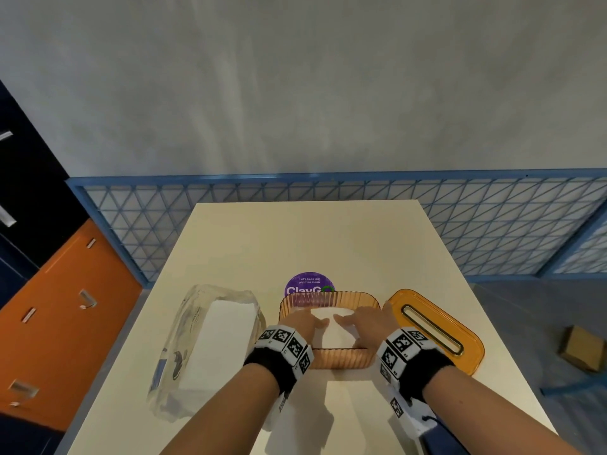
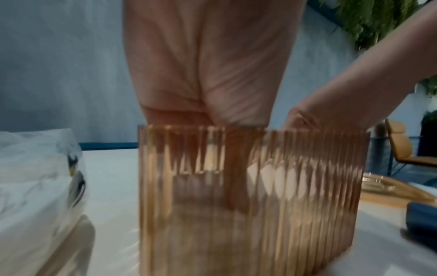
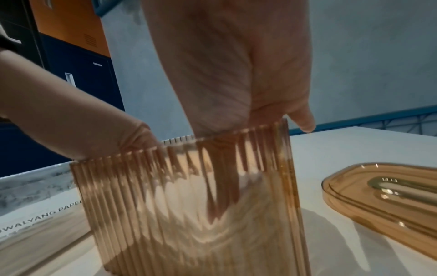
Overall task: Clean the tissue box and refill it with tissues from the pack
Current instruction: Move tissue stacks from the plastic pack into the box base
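The ribbed amber tissue box (image 1: 328, 298) stands lidless at the table's middle, with white tissues (image 1: 330, 331) inside. Both hands reach down into it: my left hand (image 1: 307, 321) and my right hand (image 1: 359, 321) lie with straight fingers on the tissues, pressing them down. Through the ribbed wall (image 2: 260, 186) the left wrist view shows my left hand's fingers (image 2: 201, 155) going into the box. In the right wrist view my right hand's fingers (image 3: 222, 177) reach the tissues (image 3: 236, 214). The amber lid (image 1: 437, 330) with its slot lies to the right. The clear tissue pack (image 1: 210, 343) lies to the left.
A purple round sticker (image 1: 308, 285) sits on the cream table (image 1: 312, 238) behind the box. A blue lattice railing (image 1: 492, 218) runs past the far edge. Orange and dark lockers (image 1: 65, 290) stand at the left. A cardboard box (image 1: 581, 351) lies on the floor at right.
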